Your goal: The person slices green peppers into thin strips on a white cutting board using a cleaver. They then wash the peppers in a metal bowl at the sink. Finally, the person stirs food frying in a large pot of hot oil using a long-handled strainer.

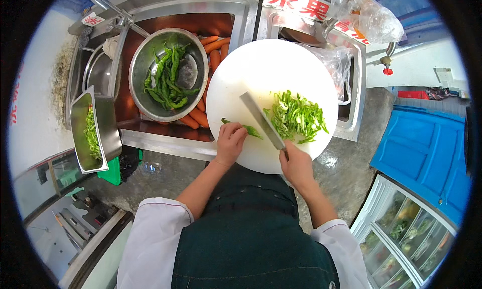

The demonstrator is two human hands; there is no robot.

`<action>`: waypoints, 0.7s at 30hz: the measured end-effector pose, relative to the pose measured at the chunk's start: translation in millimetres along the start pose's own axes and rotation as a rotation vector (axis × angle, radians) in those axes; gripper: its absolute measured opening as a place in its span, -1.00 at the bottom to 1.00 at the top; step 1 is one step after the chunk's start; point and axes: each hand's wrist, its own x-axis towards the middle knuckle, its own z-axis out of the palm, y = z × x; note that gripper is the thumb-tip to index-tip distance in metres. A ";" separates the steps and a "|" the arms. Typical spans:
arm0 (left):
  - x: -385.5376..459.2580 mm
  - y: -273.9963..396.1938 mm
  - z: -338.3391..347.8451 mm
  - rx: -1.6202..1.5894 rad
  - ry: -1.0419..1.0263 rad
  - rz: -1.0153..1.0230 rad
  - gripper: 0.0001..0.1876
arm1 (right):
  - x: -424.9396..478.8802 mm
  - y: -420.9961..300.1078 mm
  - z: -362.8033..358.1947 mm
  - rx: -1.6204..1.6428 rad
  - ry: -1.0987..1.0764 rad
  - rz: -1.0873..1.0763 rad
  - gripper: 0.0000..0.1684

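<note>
On the round white cutting board (271,63), my left hand (230,140) holds down a long green pepper (251,131) with bent fingertips. My right hand (295,161) grips the handle of a cleaver (263,120), its blade slanting up and left just right of the pepper. Sliced green peppers (295,115) lie in a pile on the board's right half, beyond the blade. Left of the board, a round metal bowl (136,72) contains several whole green peppers (169,74).
Carrots (199,117) lie in the steel sink (169,140) under and around the bowl. A deep metal pan (113,129) with cut green pieces stands at the sink's left corner. Plastic bags (335,65) lie in the right sink, near a tap with a red handle (388,71).
</note>
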 end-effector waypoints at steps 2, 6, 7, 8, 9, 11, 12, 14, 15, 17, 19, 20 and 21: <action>-4.0 -4.4 3.6 0.038 -0.013 0.047 -0.76 | -6.0 -8.6 -4.0 -0.097 -0.051 -0.047 -0.78; -5.5 -2.8 4.6 0.094 -0.046 0.111 -0.75 | -18.6 -4.2 -5.4 -0.227 -0.119 -0.129 -0.76; -5.6 -3.6 5.9 0.096 -0.044 0.128 -0.75 | -19.3 -4.5 -4.5 -0.236 -0.130 -0.111 -0.76; -6.0 -5.0 6.9 0.098 -0.043 0.144 -0.75 | -19.3 -5.0 -3.3 -0.245 -0.142 -0.094 -0.76; -10.0 -6.6 6.2 0.103 -0.062 0.146 -0.75 | -16.1 -3.7 5.3 -0.207 -0.129 -0.100 -0.76; -8.8 -5.7 10.6 0.099 -0.081 0.160 -0.75 | -0.2 3.0 17.2 -0.152 -0.086 -0.113 -0.77; -8.5 -7.1 9.3 0.093 -0.078 0.166 -0.75 | 3.3 0.5 15.0 -0.106 -0.092 -0.076 -0.78; -9.4 -8.5 5.9 0.080 -0.072 0.178 -0.74 | 9.4 -6.9 4.4 -0.015 -0.106 -0.001 -0.79; -7.4 -9.4 4.5 0.095 -0.073 0.184 -0.74 | 6.4 -7.7 -0.4 -0.028 -0.117 -0.002 -0.78; -9.6 -7.4 1.9 0.117 -0.084 0.184 -0.74 | -9.6 -4.6 -6.7 -0.057 -0.151 0.006 -0.77; -12.6 -8.6 3.0 0.113 -0.098 0.192 -0.74 | -10.0 -7.1 3.3 -0.104 -0.178 0.041 -0.75; -14.7 -8.5 3.5 0.112 -0.105 0.197 -0.74 | -8.2 -8.8 9.9 -0.128 -0.192 0.059 -0.75; -11.6 -7.3 5.2 0.102 -0.106 0.199 -0.74 | 0.9 -10.8 12.4 -0.131 -0.192 0.057 -0.74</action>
